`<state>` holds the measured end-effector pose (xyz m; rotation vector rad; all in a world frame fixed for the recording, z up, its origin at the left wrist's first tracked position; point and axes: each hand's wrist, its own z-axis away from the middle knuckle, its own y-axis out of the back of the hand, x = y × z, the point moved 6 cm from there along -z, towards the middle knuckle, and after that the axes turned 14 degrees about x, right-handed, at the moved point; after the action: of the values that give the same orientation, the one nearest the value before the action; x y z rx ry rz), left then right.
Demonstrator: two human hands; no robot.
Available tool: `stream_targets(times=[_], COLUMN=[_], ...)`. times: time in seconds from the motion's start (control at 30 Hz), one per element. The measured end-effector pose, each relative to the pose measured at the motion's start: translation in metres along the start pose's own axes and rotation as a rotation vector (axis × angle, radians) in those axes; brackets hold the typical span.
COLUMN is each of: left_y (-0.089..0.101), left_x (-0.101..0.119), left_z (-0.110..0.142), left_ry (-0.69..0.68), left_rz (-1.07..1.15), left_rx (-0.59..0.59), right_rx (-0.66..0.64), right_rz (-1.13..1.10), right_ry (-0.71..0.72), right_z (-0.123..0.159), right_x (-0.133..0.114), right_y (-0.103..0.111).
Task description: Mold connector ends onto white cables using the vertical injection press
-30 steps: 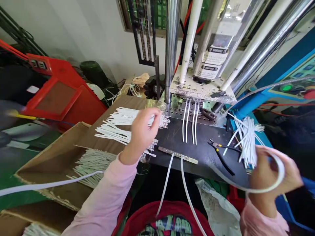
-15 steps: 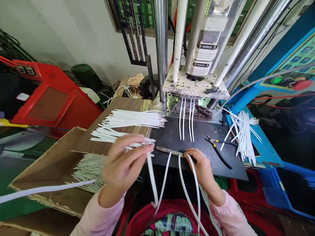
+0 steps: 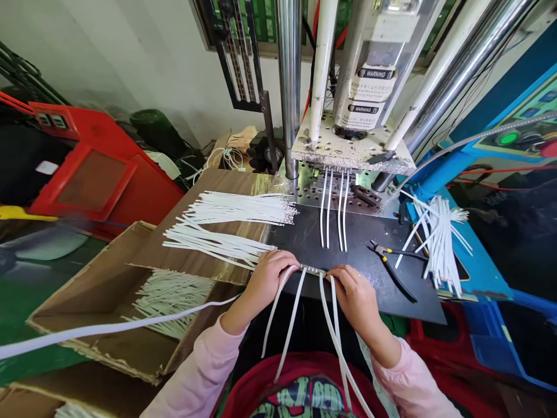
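Note:
My left hand is closed in a pinch on the end of a white cord, at the left end of a narrow metal bar with slots. At the bar's right end, my right hand pinches another white cord. Two more cords run from the slots between my hands down towards my lap. Fingers cover both ends of the bar, which lies by the front edge of the black work plate. Several white cords stick out of the press behind it.
Black-handled cutting pliers lie right of my right hand. A bundle of white cords sits on the blue surface. More cords are spread on the brown board at left. Below it, a cardboard box holds many cords.
My right hand came from the right with a cord to the bar's right end. My left hand then brought another cord to the left end. The cords in the press stayed put.

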<state>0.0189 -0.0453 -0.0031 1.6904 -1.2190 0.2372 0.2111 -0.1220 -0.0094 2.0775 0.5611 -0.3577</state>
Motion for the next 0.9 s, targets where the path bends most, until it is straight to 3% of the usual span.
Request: stream_targets(times=[0.2, 0.33, 0.43, 0.7, 0.9], left_y=[-0.002, -0.001, -0.001, -0.008, -0.007], left_x=[0.003, 0.008, 0.008, 0.003, 0.0], left_z=[-0.005, -0.007, -0.007, -0.017, -0.013], left_ry=[-0.016, -0.086, -0.098, -0.062, -0.007], left_rz=[-0.07, -0.159, -0.154, -0.176, -0.079], left_rx=[-0.085, -0.095, -0.095, -0.133, -0.17], right_rx=[-0.173, -0.114, -0.024, 0.107, 0.089], right_rz=[-0.247, -0.218, -0.212, -0.15, 0.188], right_ry=[-0.077, -0.117, -0.199, -0.298, -0.258], right_z=[-0.028, -0.074, -0.116, -0.209, -0.27], right_x=[0.029, 0.058, 0.09, 0.177, 0.196], right_y=[0.019, 0.044, 0.048, 0.001, -0.031])
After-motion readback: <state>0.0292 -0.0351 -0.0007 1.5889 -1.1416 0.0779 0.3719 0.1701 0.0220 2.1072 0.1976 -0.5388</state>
